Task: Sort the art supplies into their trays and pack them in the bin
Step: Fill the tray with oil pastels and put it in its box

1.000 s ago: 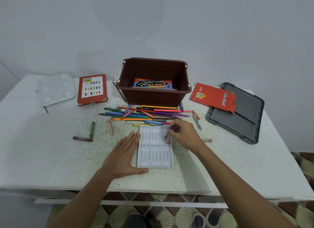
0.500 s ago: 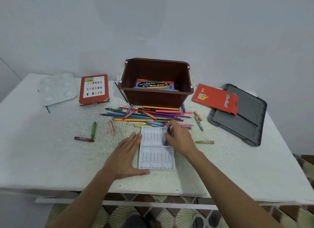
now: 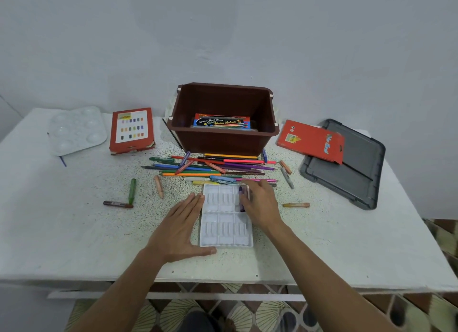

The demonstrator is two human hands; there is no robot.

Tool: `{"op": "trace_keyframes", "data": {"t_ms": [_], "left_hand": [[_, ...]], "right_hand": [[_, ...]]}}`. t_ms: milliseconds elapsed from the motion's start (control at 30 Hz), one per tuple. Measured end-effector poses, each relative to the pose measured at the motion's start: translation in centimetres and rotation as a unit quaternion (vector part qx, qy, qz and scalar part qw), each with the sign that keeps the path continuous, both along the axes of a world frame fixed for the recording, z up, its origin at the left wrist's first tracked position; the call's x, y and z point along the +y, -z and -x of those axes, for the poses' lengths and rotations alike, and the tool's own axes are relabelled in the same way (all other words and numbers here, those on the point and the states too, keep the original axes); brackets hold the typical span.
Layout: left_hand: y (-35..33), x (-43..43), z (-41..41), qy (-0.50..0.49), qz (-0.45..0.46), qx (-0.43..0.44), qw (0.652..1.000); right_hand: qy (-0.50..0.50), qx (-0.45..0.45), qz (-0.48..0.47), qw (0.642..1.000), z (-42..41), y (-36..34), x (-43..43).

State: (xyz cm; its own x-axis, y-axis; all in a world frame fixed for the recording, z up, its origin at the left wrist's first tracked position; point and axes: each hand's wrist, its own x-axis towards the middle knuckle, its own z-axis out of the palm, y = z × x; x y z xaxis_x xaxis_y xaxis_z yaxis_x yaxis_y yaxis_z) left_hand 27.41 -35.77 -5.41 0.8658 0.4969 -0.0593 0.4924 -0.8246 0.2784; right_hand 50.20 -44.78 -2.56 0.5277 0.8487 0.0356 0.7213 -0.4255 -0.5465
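Note:
A white slotted crayon tray (image 3: 224, 235) lies near the table's front edge. My left hand (image 3: 182, 229) rests flat against its left side, thumb along the front corner. My right hand (image 3: 259, 202) lies over the tray's far right compartment, its fingers on a purple crayon (image 3: 240, 199) that sits in a slot there. Behind the tray is a heap of coloured pencils and crayons (image 3: 213, 168). The brown bin (image 3: 224, 119) stands behind the heap with a blue watercolour box (image 3: 221, 122) inside.
Loose crayons lie around: green (image 3: 132, 190), dark red (image 3: 116, 203), peach (image 3: 158, 186), yellow-orange (image 3: 296, 204). A white palette (image 3: 75, 129) and red box (image 3: 132, 129) sit far left. A red packet (image 3: 311, 141) rests on the grey lid (image 3: 347, 165) at right.
My right hand brought the purple crayon down from above the tray's far corner into the right compartment. My left hand stayed beside the tray.

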Motion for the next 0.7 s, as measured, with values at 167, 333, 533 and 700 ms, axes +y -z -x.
{"op": "trace_keyframes", "data": {"t_ms": [167, 333, 533, 700], "left_hand": [[0.1, -0.1, 0.0, 0.0, 0.0, 0.002, 1.0], [0.1, 0.0, 0.0, -0.003, -0.002, 0.005, 1.0], [0.2, 0.0, 0.1, -0.001, -0.006, 0.019, 1.0], [0.2, 0.1, 0.1, -0.003, -0.004, 0.022, 1.0]], "right_hand": [[0.01, 0.015, -0.006, 1.0, 0.3, 0.9, -0.6], [0.02, -0.012, 0.027, 0.999, -0.4, 1.2, -1.5], [0.009, -0.058, -0.027, 0.998, -2.4, 0.4, -3.8], [-0.006, -0.184, 0.08, 0.98, -6.7, -0.3, -6.5]]}}
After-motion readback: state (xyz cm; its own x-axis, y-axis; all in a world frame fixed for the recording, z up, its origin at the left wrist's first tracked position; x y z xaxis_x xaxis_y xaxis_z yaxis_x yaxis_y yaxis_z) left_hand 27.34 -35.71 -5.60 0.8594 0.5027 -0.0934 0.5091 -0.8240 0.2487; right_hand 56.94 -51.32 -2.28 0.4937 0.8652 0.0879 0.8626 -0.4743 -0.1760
